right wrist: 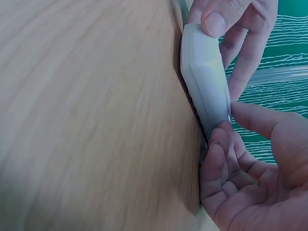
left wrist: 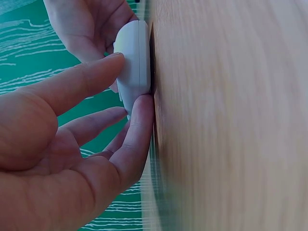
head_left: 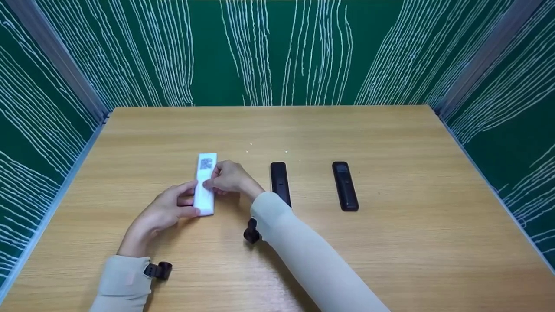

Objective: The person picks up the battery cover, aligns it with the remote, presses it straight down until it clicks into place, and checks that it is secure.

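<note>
A white remote control [head_left: 204, 200] lies lengthwise on the wooden table, left of the middle, with a grey printed patch near its far end. My left hand [head_left: 162, 210] holds it from the left, thumb at the near end and fingers along the left edge. From the right, my right hand [head_left: 232, 177] pinches its long edge, thumb on the upper face and other fingers curled beside it. The left wrist view shows the near end of the white remote [left wrist: 132, 62] close against the tabletop. Both hands also appear around it in the right wrist view.
Right of the hands lie two black remotes: one [head_left: 280, 180] partly covered by my right forearm, the other [head_left: 345, 186] farther right. Small white specks dot the table [head_left: 390, 143] beyond. Green panels with white streaks [head_left: 295, 52] stand along the back and sides.
</note>
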The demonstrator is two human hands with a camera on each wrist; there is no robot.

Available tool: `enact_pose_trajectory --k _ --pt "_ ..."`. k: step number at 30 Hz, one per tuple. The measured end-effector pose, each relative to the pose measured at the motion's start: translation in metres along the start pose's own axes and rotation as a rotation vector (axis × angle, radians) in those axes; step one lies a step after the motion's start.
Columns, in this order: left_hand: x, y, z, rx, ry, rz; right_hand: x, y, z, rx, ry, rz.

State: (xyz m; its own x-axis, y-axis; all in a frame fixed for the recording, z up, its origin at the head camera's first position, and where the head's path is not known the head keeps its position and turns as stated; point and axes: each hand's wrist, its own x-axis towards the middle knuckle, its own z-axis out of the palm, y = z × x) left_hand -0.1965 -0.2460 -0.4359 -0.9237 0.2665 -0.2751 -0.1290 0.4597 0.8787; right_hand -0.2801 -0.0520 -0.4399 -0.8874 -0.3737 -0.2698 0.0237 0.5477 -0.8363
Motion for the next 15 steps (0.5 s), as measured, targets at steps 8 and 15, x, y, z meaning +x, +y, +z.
enact_pose_trajectory --k 8,15 --pt "-0.0004 -0.0003 0.0010 -0.020 -0.003 0.014 -0.0002 -0.0002 0.0011 -0.006 0.005 -0.003" --pt "-0.0007 0.0001 0.0015 -0.010 -0.001 0.010 0.0001 -0.0008 0.0015 -0.001 0.005 0.005"
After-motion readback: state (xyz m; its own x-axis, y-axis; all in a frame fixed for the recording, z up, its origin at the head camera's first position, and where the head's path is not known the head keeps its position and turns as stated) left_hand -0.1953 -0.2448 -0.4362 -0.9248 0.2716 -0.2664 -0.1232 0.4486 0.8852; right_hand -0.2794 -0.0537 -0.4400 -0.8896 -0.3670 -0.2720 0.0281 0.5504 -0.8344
